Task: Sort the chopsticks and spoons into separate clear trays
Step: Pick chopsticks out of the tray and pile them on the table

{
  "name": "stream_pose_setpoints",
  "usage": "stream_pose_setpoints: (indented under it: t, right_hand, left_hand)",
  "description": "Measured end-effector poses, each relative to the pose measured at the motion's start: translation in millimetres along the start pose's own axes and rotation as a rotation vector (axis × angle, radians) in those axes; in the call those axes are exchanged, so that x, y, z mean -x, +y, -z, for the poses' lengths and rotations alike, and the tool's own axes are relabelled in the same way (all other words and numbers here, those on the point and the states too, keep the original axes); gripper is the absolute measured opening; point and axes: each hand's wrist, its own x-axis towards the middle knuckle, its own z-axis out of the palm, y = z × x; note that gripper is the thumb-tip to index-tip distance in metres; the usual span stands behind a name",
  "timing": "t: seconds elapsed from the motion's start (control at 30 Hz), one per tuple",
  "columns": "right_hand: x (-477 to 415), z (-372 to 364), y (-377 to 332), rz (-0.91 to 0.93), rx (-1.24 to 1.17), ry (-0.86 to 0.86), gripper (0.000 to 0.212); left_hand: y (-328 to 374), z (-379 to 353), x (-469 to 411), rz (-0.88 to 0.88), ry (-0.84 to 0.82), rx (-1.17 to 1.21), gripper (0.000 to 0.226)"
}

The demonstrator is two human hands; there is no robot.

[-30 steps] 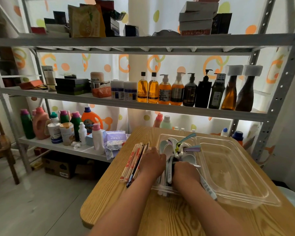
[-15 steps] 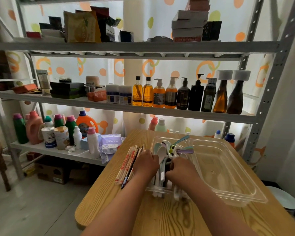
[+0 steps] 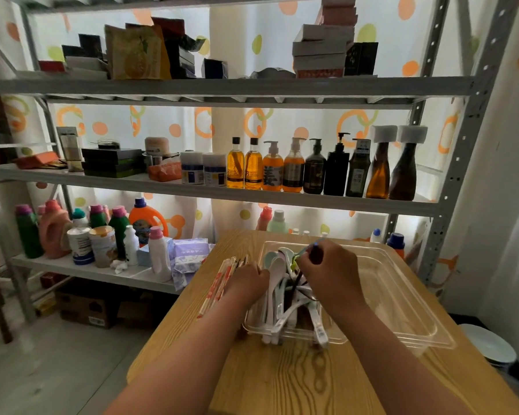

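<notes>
Spoons [image 3: 277, 283] heaped at the left end of the clear tray [image 3: 402, 298], chopsticks [image 3: 217, 284] on the table [image 3: 282, 378] just beside it. The right hand [image 3: 331, 272] is over the heap, grip pinched on a dark handle [image 3: 314, 253]. Left hand [image 3: 246, 284] curled at the tray's edge — whether its grip holds anything, cannot tell.

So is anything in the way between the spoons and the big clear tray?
Nothing visible is. The right hand is on the spoons in the small tray, and the big clear tray lies right beside it with its inside bare. Only the trays' own low walls have to be lifted over.
</notes>
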Motion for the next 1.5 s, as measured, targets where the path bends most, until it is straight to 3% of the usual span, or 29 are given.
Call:
stream_pose_setpoints:
  t: [0.13,0.27,0.4,0.5,0.63,0.97,1.07,1.17,1.3,1.5]
  right_hand:
    - [-7,3,-5,0.071,-0.048,0.124,0.018]
    - [-8,2,-13,0.149,-0.108,0.221,0.016]
    - [-10,1,-27,0.272,-0.156,0.320,0.011]
    - [-13,-2,-34,0.354,-0.187,0.348,0.010]
    - [-14,-15,-31,0.447,-0.146,0.228,0.013]
    - [-2,-41,-19,0.552,-0.137,-0.114,0.026]
    - [1,-45,-18,0.513,-0.122,-0.176,0.034]
    - [6,-45,-19,0.403,-0.131,-0.183,0.028]
    - [11,-51,-15,0.212,-0.038,-0.307,0.016]
    - [26,-59,-9,-0.019,0.087,-0.376,0.017]
  left_hand:
    - [2,11,2,-0.023,-0.022,0.046,0.035]
    - [9,17,0,-0.078,-0.008,0.259,0.036]
    - [21,38,11,-0.143,-0.138,0.639,0.038]
    - [23,55,15,-0.166,-0.277,0.777,0.042]
    - [19,65,11,-0.144,-0.408,0.949,0.050]
    - [0,68,12,-0.144,-0.262,0.991,0.028]
    - [-10,66,7,-0.121,-0.204,0.925,0.029]
    - [-19,60,-1,-0.070,-0.069,0.755,0.029]
    - [-37,46,-7,0.028,0.104,0.319,0.030]
    - [-57,14,-2,0.073,0.067,-0.154,0.037]
